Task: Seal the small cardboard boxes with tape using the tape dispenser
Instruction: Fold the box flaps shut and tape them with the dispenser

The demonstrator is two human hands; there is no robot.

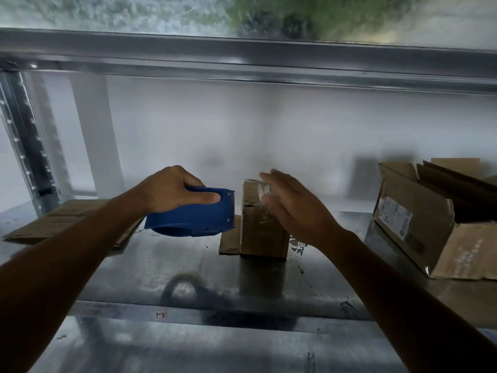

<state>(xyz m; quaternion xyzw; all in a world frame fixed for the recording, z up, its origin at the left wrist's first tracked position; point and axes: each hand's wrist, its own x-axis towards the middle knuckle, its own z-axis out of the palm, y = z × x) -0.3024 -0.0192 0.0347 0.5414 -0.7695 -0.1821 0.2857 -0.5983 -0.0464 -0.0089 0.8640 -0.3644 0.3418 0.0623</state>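
Observation:
A small cardboard box (pixel 258 232) stands upright in the middle of the metal shelf (pixel 188 275), with a strip of clear tape near its top. My left hand (pixel 172 189) grips a blue tape dispenser (pixel 193 219), held just left of the box with its toothed edge facing it. My right hand (pixel 293 205) is spread with straight fingers over the box's right side and top; motion blur hides whether it touches the box.
A large open cardboard carton (pixel 430 227) with a white label lies at the right. Flattened cardboard (pixel 64 219) lies at the back left under my left arm. A metal upright (pixel 27 146) stands at the far left, and a shelf beam (pixel 242 63) runs overhead.

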